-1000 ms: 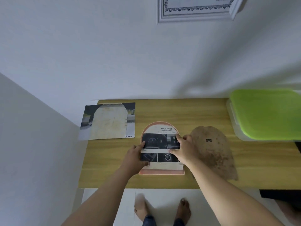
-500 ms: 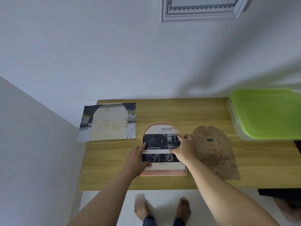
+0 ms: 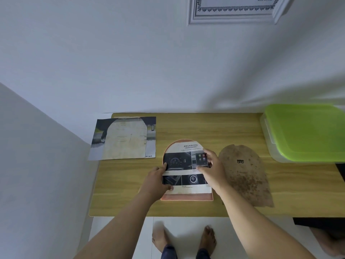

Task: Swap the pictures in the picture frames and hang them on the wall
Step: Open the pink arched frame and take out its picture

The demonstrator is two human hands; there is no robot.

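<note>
White wall [image 3: 130, 62] fills the upper half of the view, w/ a wooden table [image 3: 205, 126] pushed against it. At the far R of the table sits a clear plastic box w/ green lid [image 3: 306, 131]. A white ornate picture frame [image 3: 194, 17] hangs on the wall at the top, only its lower part in view. At the table's L-rear corner lies a printed sheet w/ an arch shape cut out [image 3: 125, 139], overhanging the L edge. An arched brown backing board [image 3: 244, 176] lies flat at R of centre, stained, small hanger near its top. Just L of it, at mid-table, lies the arched pink frame [image 3: 186, 197], flat, w/ the arch-cut brochure picture [image 3: 184, 165] ("ADVANCED" at top) on it, pink rim showing along the bottom & top. R hand [image 3: 212, 169] lies on the picture's upper-R part, fingers slightly spread, thumb apart, tips down on the paper. L hand [image 3: 155, 182] is at the picture's L edge, index & thumb apart, both tips on the paper; other fingers can't tell. Bare feet [image 3: 208, 238] stand on the pale floor below the table edge.
</note>
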